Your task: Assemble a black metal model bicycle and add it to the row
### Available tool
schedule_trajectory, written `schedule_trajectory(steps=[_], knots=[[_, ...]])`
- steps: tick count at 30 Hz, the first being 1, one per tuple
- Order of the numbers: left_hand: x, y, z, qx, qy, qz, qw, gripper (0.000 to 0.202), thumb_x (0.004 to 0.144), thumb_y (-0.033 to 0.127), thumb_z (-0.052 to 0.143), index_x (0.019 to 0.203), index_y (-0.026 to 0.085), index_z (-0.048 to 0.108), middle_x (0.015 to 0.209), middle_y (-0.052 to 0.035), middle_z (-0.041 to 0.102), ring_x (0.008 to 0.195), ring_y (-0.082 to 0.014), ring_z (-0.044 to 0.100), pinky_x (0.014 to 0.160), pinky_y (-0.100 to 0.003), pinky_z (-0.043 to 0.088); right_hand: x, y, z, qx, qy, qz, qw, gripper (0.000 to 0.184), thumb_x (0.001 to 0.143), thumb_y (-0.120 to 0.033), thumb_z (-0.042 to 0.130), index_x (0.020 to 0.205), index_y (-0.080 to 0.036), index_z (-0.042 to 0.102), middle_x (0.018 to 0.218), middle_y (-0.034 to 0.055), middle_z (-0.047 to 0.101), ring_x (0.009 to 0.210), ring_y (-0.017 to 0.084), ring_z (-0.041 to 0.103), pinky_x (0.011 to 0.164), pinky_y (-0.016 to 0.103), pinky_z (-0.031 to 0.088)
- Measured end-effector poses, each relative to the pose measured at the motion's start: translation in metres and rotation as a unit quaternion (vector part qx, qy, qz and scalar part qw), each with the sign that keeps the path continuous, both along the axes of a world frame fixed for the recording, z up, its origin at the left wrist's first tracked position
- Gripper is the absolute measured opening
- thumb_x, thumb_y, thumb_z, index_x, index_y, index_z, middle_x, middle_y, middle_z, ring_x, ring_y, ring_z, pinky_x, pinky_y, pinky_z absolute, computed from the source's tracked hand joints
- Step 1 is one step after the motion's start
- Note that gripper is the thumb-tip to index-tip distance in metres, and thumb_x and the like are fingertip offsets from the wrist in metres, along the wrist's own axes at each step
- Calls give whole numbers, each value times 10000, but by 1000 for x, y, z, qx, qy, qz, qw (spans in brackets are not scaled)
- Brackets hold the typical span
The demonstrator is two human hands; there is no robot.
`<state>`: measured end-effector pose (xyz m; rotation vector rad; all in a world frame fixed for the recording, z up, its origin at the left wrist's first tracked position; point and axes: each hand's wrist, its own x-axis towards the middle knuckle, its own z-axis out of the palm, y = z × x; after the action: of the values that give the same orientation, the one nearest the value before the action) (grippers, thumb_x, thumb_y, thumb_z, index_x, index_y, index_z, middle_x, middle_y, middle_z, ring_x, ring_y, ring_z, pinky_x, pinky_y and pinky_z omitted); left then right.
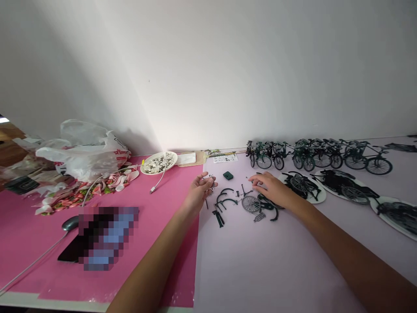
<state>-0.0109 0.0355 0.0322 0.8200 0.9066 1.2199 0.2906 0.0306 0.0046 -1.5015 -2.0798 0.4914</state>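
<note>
My left hand [199, 191] is closed in a pinch on a small dark model bicycle part [213, 181], whose exact shape is too small to tell. To its right, my right hand [267, 188] hovers with thumb and fingertips brought together; whatever is between them is too tiny to name. Below and between the hands lie loose model bicycle parts: a grey spoked wheel [250, 204], curved dark mudguards [227, 201], a pair of dark straight pieces [218, 218] and a small grey basket [259, 217]. A small dark green block [228, 175] rests just beyond them.
Assembled model bicycles [322, 156] stand along the wall at right. White plates [321, 198] of dark parts lie before them. Leftward are a plate of whitish pieces [159, 163], a cable [158, 182], a plastic bag [87, 152], artificial petals [97, 189] and a phone [70, 250].
</note>
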Motion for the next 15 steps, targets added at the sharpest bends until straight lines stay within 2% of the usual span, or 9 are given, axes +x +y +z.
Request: schedule_trajectory(steps=[5,8,12,15], knots=[[1,-2,0,5,1,-3,1000,566,749,217,913,1178,185,545,1073,-86,727,864,-147,717,621,-210,444,5,5,1,30,1,5,1000,294,1006,-347,478,1109,-249,736,1148,107,670,985,266,669,897,434,556],[1,-2,0,7,-2,0,1000,617,723,229,932,1177,201,516,1061,-79,732,881,-159,720,634,-218,441,7,7,2,49,-13,18,999,288,998,-325,470,1035,-247,744,1071,103,693,978,284,659,875,444,554],[2,-1,-1,2,-3,2,1000,659,701,238,945,1182,205,497,1047,-74,735,879,-163,723,643,-221,433,8,7,4,56,-18,12,998,341,1018,-415,449,1010,-247,747,1077,106,693,997,295,643,871,454,541],[2,-1,-2,4,-2,-3,1000,656,692,252,951,1170,210,504,1063,-74,735,888,-167,726,664,-229,439,8,6,5,27,-19,7,999,379,988,-565,531,1056,-259,743,1091,101,683,1027,296,632,846,433,543]])
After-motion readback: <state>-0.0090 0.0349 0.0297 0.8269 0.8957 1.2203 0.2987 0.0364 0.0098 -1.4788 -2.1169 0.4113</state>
